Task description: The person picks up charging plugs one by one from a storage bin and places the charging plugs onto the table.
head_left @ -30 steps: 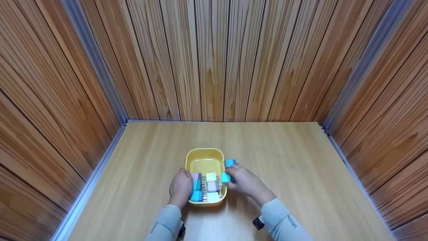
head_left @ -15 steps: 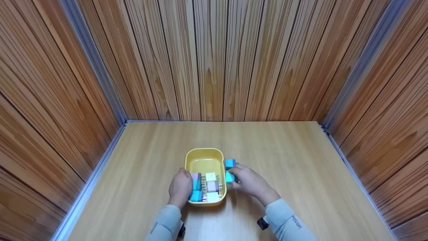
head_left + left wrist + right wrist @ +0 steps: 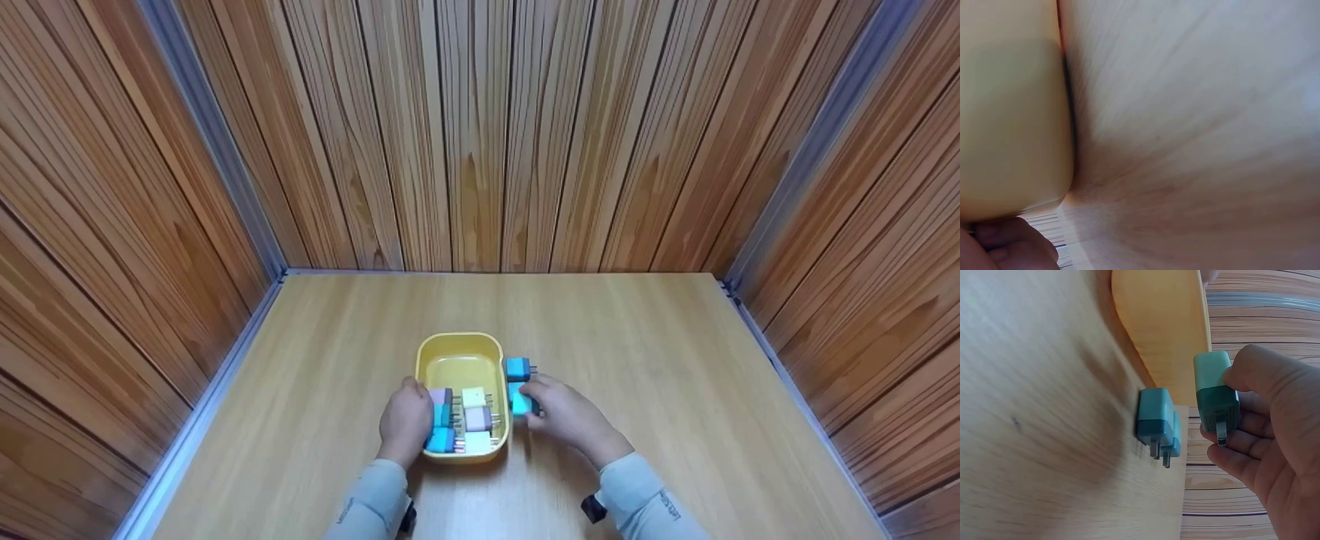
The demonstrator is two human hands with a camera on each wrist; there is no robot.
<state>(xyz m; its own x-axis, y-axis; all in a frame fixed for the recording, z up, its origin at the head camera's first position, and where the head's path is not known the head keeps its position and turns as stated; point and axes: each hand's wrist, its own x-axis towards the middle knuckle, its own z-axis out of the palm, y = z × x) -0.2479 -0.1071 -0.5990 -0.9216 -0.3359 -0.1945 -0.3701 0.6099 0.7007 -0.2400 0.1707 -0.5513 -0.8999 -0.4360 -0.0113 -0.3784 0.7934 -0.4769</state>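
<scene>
"At the left side of the yellow tray [image 3: 459, 335], what was the person's left hand [image 3: 405, 420] doing?" asked the first.

"Gripping it," said the second. "The fingers were curled against the wall by the rim, probably so that so light a thing would not slide on the table [image 3: 337, 352]. How far the thumb reached inside could not be told."

"And inside?"

"Two columns of plugs, in the near part. On the left lay a purple plug [image 3: 437, 396], a teal plug [image 3: 441, 415] and a blue plug [image 3: 441, 440]; next to them a pale yellow plug [image 3: 473, 397], a lilac plug [image 3: 477, 419] and a whitish plug [image 3: 478, 442]. All the prongs faced right, presumably because matching directions made tidier rows."

"Farther right?"

"Just beside the right wall, outside the tray, stood a nearer blue plug [image 3: 1155, 410] and a farther blue plug [image 3: 1176, 433], apparently within easy reach."

"So the right hand [image 3: 571, 421] had none of those?"

"No, it pinched a mint-topped plug [image 3: 1213, 371] between thumb and fingers, seemingly off the table, outside the tray. Its fingers were closed only as far as the body's width, and holding it there likely left the prongs untouched, pointing right."
</scene>
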